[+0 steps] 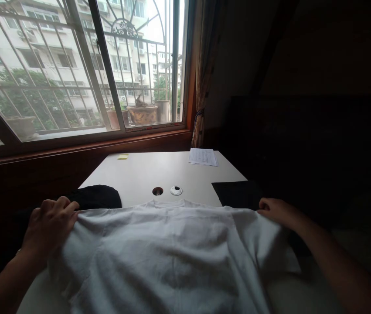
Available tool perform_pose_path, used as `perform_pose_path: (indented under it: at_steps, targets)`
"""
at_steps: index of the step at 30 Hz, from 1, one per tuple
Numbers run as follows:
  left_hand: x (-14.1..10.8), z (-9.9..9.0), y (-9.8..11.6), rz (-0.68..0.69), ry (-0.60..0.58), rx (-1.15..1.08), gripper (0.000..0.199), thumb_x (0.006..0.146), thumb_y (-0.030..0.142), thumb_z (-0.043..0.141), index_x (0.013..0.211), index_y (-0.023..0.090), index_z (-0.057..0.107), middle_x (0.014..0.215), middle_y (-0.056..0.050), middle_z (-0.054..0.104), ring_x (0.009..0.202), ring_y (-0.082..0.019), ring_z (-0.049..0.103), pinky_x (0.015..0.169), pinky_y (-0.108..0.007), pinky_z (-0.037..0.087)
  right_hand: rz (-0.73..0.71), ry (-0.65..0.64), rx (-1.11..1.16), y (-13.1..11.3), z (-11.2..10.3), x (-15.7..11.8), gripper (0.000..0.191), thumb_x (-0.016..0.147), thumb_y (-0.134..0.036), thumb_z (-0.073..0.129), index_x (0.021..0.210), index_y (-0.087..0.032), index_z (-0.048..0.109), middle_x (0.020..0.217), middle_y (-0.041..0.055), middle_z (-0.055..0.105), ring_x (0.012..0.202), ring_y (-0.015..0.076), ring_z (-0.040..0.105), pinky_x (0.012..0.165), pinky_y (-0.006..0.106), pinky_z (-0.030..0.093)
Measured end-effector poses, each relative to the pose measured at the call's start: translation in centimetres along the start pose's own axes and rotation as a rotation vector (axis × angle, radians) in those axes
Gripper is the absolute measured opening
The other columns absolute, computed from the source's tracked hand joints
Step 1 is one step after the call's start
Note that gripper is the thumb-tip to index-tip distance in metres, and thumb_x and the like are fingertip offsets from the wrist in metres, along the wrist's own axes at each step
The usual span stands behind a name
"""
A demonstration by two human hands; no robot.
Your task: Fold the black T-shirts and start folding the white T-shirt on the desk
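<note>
A white T-shirt [172, 253] is stretched out across the near part of the white table, its collar pointing away from me. Its lower part runs out of the bottom of the view. My left hand [52, 222] grips the left sleeve near the shoulder, fingers closed over the fabric. On the other side, my right hand [275, 211] pinches the upper edge of the right sleeve. The fabric is pulled fairly straight between both hands, with soft folds across the body.
Dark cloth [98, 196] lies at the table's left edge, and a flat black item [236, 194] at the right. Farther back on the white table [159, 170] are papers [203, 157], a yellow sticky note [123, 156], a round hole [158, 191] and a white grommet [176, 190]. A barred window stands behind.
</note>
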State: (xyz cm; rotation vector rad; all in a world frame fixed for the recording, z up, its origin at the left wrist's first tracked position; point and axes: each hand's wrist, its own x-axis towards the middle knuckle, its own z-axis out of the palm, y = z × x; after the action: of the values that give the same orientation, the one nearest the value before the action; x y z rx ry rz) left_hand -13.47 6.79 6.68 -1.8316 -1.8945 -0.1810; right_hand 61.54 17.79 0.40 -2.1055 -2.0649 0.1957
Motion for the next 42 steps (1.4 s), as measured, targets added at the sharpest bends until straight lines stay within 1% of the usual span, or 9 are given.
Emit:
perform_pose_path:
  at_steps: [3,7,10,13,18,28,34,38,42]
  targets:
    - [1.9,0.5,2.2,0.130,0.052,-0.074,0.035,0.092,0.036,0.040,0.104,0.025,0.071,0.110,-0.009,0.065,0.106,-0.034,0.054,0.089,-0.048,0.044,-0.149,0.078,-0.058,-3.2,0.1,1.0,0.017,0.079,-0.039,0.064,0.084,-0.024,0.070,0.090,0.0059,0.069,0.088,0.0246,0.064,0.077,0.033,0.045]
    - [4.6,3.7,7.1,0.278,-0.160,-0.349,0.027,0.094,0.036,0.051,0.105,0.024,0.073,0.109,-0.008,0.068,0.100,-0.027,0.058,0.087,-0.038,0.047,-0.315,-0.032,0.049,-10.5,1.6,1.7,0.019,0.087,-0.037,0.059,0.091,-0.024,0.072,0.097,0.0059,0.069,0.094,0.0228,0.063,0.083,0.031,0.045]
    - [5.9,6.3,11.0,0.231,-0.311,-0.451,0.028,0.093,0.037,0.057,0.113,0.022,0.070,0.116,-0.010,0.067,0.106,-0.028,0.059,0.090,-0.037,0.046,-0.326,-0.085,0.091,-15.4,3.5,2.0,0.025,0.088,-0.036,0.061,0.106,-0.023,0.070,0.106,0.0070,0.069,0.100,0.0235,0.061,0.086,0.031,0.043]
    - [6.7,8.0,13.5,0.185,-0.374,-0.521,0.030,0.091,0.036,0.060,0.115,0.021,0.068,0.118,-0.011,0.065,0.105,-0.027,0.060,0.088,-0.034,0.046,-0.314,-0.096,0.100,-18.1,5.4,2.7,0.032,0.086,-0.044,0.066,0.110,-0.022,0.068,0.111,0.0086,0.067,0.102,0.0254,0.059,0.085,0.032,0.043]
    - [8.1,9.2,14.7,0.174,-0.418,-0.581,0.018,0.093,0.036,0.056,0.092,0.020,0.065,0.097,-0.007,0.066,0.086,-0.021,0.063,0.073,-0.028,0.046,-0.332,-0.168,0.131,-19.7,6.8,4.7,0.022,0.086,-0.042,0.068,0.082,-0.022,0.063,0.097,0.0050,0.069,0.084,0.0186,0.061,0.072,0.026,0.042]
    - [10.2,10.6,14.4,0.098,-0.270,-0.530,0.017,0.101,0.035,0.044,0.096,0.022,0.055,0.106,-0.005,0.058,0.089,-0.019,0.059,0.069,-0.027,0.043,-0.286,-0.068,0.082,-21.4,6.2,9.0,0.020,0.100,-0.042,0.048,0.103,-0.025,0.057,0.098,0.0061,0.071,0.082,0.0207,0.061,0.068,0.028,0.037]
    - [9.5,11.6,15.1,0.137,-0.179,-0.448,0.021,0.103,0.030,0.040,0.100,0.022,0.060,0.106,-0.008,0.058,0.102,-0.025,0.052,0.087,-0.036,0.044,-0.321,0.036,0.005,-22.5,8.0,8.6,0.020,0.099,-0.038,0.050,0.109,-0.025,0.061,0.109,0.0074,0.067,0.099,0.0242,0.059,0.083,0.034,0.042]
    - [9.4,11.3,15.0,0.155,-0.125,-0.441,0.024,0.101,0.022,0.040,0.108,0.021,0.063,0.113,-0.011,0.058,0.109,-0.028,0.050,0.096,-0.043,0.042,-0.357,0.148,-0.005,-23.4,8.5,7.6,0.024,0.098,-0.031,0.050,0.117,-0.024,0.063,0.122,0.0134,0.061,0.118,0.0322,0.048,0.101,0.045,0.038]
    - [9.0,10.7,16.4,0.256,-0.111,-0.490,0.031,0.101,0.017,0.037,0.114,0.022,0.065,0.119,-0.009,0.060,0.114,-0.025,0.052,0.100,-0.037,0.045,-0.486,0.136,0.035,-25.2,9.3,6.4,0.026,0.099,-0.027,0.046,0.112,-0.023,0.069,0.117,0.0109,0.064,0.115,0.0281,0.052,0.104,0.041,0.041]
